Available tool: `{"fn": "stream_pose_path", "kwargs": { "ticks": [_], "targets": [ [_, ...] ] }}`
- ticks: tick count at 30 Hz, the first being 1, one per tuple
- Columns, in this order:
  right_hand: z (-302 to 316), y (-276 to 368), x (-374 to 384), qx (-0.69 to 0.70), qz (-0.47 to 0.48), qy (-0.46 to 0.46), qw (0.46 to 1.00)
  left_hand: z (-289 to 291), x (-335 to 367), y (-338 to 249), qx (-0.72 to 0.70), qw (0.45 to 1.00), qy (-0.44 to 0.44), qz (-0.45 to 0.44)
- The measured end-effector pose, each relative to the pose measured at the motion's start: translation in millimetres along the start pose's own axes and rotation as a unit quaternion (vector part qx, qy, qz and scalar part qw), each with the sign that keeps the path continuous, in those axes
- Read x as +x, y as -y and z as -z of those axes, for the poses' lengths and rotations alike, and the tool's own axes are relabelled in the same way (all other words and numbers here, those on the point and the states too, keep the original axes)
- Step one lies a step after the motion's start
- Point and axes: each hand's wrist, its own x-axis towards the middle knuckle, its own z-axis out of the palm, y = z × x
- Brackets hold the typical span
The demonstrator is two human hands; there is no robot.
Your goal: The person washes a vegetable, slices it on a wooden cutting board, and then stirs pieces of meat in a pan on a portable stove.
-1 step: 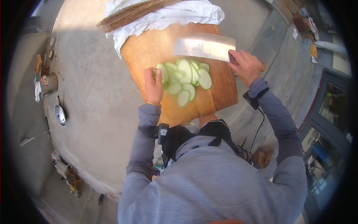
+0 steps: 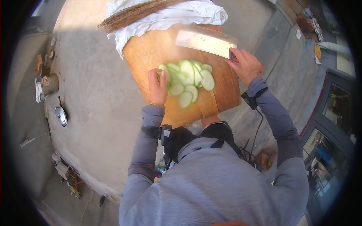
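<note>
A round wooden chopping board (image 2: pixel 151 56) lies on a grey concrete surface (image 2: pixel 94 94). Several pale green vegetable slices (image 2: pixel 188 81) are spread over its middle. My left hand (image 2: pixel 157 87) rests on the board with its fingertips curled against the left end of the slices, touching a green piece there. My right hand (image 2: pixel 245 66) grips the handle of a wide cleaver (image 2: pixel 205 41), whose motion-blurred blade is over the far side of the board, beyond the slices.
A white cloth (image 2: pixel 169 17) with a straw broom (image 2: pixel 135 13) on it lies at the board's far edge. A metal cup (image 2: pixel 51 84), a small pan (image 2: pixel 60 115) and small items sit at the surface's left rim. A cable (image 2: pixel 258 124) hangs from my right wrist.
</note>
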Motion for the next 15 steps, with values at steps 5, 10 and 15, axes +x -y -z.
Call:
{"fn": "stream_pose_path", "kwargs": {
  "ticks": [5, 10, 15],
  "targets": [
    [-72.3, -11.8, -2.0, 0.016, -0.074, 0.005, 0.997, -10.4, -7.9, 5.5, -0.033, 0.997, -0.03, 0.068],
    [-70.7, 17.2, -26.8, 0.048, -0.123, -0.005, 0.991, 5.7, -11.3, 10.4, 0.037, 0.987, -0.096, 0.124],
    [-73.6, 64.5, -92.1, 0.171, -0.28, 0.056, 0.943, -2.2, -19.6, 21.0, 0.126, 0.983, -0.104, 0.08]
  ]
}}
